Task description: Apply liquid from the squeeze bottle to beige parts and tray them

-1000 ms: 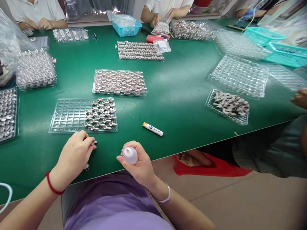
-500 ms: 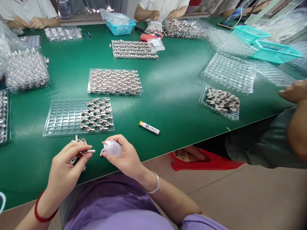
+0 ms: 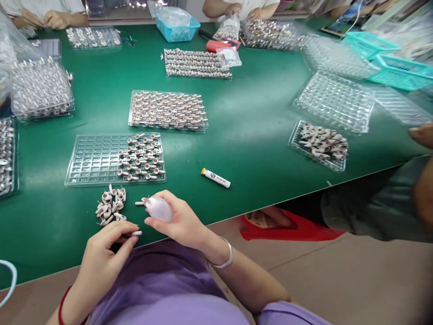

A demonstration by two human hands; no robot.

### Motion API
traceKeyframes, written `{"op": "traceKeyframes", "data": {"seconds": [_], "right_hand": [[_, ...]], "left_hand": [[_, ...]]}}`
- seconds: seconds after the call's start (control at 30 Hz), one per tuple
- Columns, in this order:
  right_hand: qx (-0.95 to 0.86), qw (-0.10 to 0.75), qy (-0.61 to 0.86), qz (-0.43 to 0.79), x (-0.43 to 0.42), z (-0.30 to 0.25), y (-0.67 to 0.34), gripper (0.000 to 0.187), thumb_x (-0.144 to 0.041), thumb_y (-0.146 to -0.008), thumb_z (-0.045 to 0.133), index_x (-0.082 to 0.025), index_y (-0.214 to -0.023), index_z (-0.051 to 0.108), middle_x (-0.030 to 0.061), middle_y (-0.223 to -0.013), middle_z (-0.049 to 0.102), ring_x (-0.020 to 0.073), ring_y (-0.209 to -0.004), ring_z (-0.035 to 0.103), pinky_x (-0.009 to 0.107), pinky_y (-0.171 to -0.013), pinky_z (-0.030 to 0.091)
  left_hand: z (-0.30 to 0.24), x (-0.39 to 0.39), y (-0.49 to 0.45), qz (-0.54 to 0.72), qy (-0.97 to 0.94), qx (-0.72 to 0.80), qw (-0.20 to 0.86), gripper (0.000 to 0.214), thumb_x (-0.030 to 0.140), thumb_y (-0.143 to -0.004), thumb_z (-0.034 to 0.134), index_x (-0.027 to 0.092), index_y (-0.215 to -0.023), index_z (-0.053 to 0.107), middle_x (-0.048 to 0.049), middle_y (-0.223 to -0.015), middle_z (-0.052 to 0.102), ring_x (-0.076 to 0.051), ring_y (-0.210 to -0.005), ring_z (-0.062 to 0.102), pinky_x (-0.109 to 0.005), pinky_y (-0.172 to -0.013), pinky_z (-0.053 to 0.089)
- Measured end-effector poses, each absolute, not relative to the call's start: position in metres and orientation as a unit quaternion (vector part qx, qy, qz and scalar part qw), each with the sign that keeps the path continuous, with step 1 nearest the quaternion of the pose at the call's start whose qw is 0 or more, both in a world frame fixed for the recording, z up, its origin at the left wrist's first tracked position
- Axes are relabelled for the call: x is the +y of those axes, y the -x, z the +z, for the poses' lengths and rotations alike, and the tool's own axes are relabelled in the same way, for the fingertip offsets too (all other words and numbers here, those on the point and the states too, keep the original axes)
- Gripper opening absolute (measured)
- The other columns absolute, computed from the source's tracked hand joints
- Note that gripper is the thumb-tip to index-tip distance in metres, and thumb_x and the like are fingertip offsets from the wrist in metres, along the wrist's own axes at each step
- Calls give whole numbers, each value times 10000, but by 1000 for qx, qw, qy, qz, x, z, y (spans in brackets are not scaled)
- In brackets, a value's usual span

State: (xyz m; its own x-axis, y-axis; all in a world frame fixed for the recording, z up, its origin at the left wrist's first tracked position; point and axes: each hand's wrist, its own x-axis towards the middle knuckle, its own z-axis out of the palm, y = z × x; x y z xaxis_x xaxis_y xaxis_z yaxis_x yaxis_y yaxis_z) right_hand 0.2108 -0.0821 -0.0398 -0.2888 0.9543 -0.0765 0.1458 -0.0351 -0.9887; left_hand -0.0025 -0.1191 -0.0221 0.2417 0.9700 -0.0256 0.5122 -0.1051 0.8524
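Note:
My left hand is closed, pinching a white earbud shell whose stem sticks out past the thumb and forefinger; the rest of it is hidden. In my right hand is a small translucent squeeze bottle, its tip turned to the left. Another earbud shell shows at the bottle's tip; whether the fingers hold it I cannot tell. Beyond my left hand lies a loose pile of earbud shells. A clear compartment tray sits behind the pile, its right part filled with rows of shells.
A white lighter lies right of my hands. Farther back stand a full tray of shells and a blue basket. On the right are a small heaped tray and stacked clear trays. Other people sit around the green table.
My left hand has moved away from the pile towards the table's near edge, holding an earbud shell, and the pile now shows fully. The shell by the bottle tip now points left.

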Motion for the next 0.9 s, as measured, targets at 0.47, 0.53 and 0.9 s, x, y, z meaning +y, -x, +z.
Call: {"op": "traceKeyframes", "data": {"seconds": [0.47, 0.53, 0.9], "right_hand": [[-582, 394, 405, 584, -122, -49, -198, 451, -238, -777, 712, -242, -1119, 418, 4, -951, 544, 117, -759, 524, 231, -644, 438], [-587, 396, 404, 580, -120, -48, -196, 459, -232, -774, 718, -244, -1128, 427, 11, -975, 554, 122, -784, 538, 231, -650, 440], [-548, 416, 321, 651, -114, -53, -190, 376, -170, -720, 737, -219, -1012, 506, -4, -870, 592, 113, -730, 562, 230, -637, 479]], "left_hand": [[-23, -141, 5, 312, -642, 582, 388, 111, 313, -807, 722, 304, -895, 788, 16, -864, 778, -132, -748, 724, -154, -674, 552], [-21, -141, 4, 311, -642, 581, 393, 110, 302, -811, 715, 295, -895, 787, 9, -850, 766, -127, -739, 709, -155, -665, 539], [-27, -144, 7, 253, -484, 543, 637, 199, 393, -829, 691, 217, -801, 778, -20, -705, 602, -127, -624, 547, -221, -556, 432]]}}
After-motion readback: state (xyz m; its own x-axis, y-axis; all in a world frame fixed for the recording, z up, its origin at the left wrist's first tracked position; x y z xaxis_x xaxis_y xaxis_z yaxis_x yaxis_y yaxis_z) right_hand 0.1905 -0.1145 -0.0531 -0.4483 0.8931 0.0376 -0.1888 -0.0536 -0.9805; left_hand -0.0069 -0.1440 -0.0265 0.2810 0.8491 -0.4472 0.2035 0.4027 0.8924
